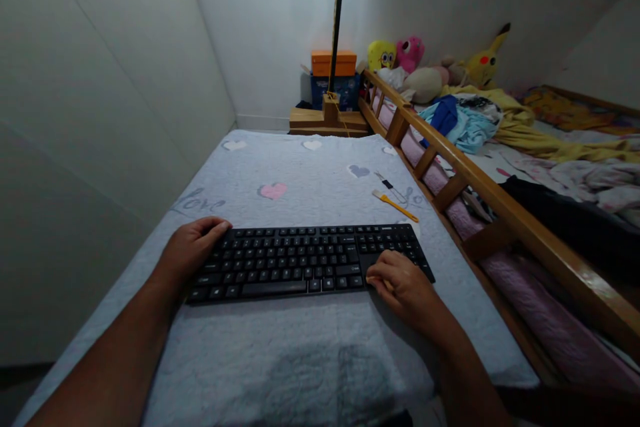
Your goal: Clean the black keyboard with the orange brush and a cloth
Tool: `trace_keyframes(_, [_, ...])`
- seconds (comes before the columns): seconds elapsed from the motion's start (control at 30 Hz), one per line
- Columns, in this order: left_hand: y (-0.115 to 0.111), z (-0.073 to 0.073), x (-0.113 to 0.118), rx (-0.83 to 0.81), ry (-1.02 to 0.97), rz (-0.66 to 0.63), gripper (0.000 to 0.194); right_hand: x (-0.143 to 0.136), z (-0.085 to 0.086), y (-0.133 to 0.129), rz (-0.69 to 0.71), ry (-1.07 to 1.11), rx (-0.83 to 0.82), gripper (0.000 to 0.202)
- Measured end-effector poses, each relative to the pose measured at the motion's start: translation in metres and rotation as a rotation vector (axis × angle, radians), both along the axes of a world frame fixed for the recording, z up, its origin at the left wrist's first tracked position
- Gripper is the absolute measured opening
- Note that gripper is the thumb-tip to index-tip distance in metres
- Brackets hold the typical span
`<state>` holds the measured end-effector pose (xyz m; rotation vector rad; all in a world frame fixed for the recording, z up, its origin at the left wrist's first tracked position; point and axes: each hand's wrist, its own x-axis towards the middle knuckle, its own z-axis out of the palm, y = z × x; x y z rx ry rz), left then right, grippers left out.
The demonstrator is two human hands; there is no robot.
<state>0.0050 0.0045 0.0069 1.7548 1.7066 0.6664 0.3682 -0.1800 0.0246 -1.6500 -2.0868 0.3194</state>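
A black computer keyboard [295, 260] lies flat on the pale blue quilted cover, its long side facing me. My left hand [195, 243] grips its left end, the fingers closed around the edge and the thumb near the top corner. Over the keys at the right end, my right hand [397, 283] is closed with its fingertips pinched together near the number pad. A small yellowish bit shows at those fingertips, but the rest is hidden by the fingers. Beyond the keyboard at the right lies a brush [397, 206] with a yellow handle and pale bristles.
A USB cable [389, 185] or similar thin item with a black part lies behind the brush. Along the right runs a wooden bed rail [450, 147], with clothes and plush toys past it. At the back stand a wooden lamp base [330, 121] and an orange box [333, 63].
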Motion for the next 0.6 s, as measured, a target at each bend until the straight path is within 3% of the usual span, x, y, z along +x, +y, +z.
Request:
trace_keyframes(0.47, [0.003, -0.005, -0.003, -0.008, 0.014, -0.004, 0.046, 0.006, 0.006, -0.006, 0.039, 0.047, -0.065, 0.018])
trace_keyframes(0.6, [0.002, -0.005, -0.003, 0.004, 0.019, -0.005, 0.046, 0.021, 0.01, -0.012, -0.033, 0.134, -0.027, 0.017])
